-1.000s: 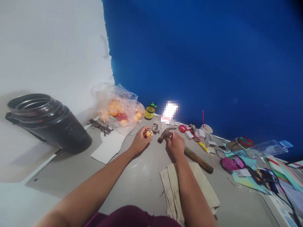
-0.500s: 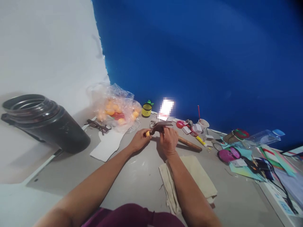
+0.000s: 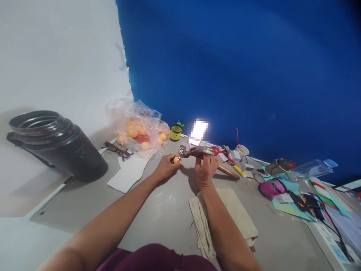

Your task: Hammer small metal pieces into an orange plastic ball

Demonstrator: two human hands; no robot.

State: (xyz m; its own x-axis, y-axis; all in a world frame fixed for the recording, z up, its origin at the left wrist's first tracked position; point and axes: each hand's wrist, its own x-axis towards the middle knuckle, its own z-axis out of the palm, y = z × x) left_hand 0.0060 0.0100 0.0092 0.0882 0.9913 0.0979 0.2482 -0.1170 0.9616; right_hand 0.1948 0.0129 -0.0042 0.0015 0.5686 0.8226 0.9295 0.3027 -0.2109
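My left hand (image 3: 165,168) pinches a small orange ball (image 3: 176,159), which looks like a table tennis ball with dark and silvery bits on its right side. A claw hammer (image 3: 201,151) is gripped near its head by my right hand (image 3: 207,168). Its wooden handle (image 3: 227,171) points down to the right. The hammer's striking end is just above and right of the ball, apart from it. Behind that end lies a small silvery piece (image 3: 182,149), too small to name. Under my right forearm is a folded beige cloth (image 3: 235,212).
A clear plastic bag of orange balls (image 3: 138,131) stands at back left, beside eyeglasses (image 3: 117,149) and white paper (image 3: 126,173). Far left is a dark open flask (image 3: 59,146). A yellow pot (image 3: 175,133), paper cup (image 3: 242,151), pink tape measure-like object (image 3: 272,187) and plastic bottle (image 3: 313,168) stand around.
My right hand has shifted the hammer right, so its striking end has come off the ball. The left hand keeps hold of the ball in nearly the same place.
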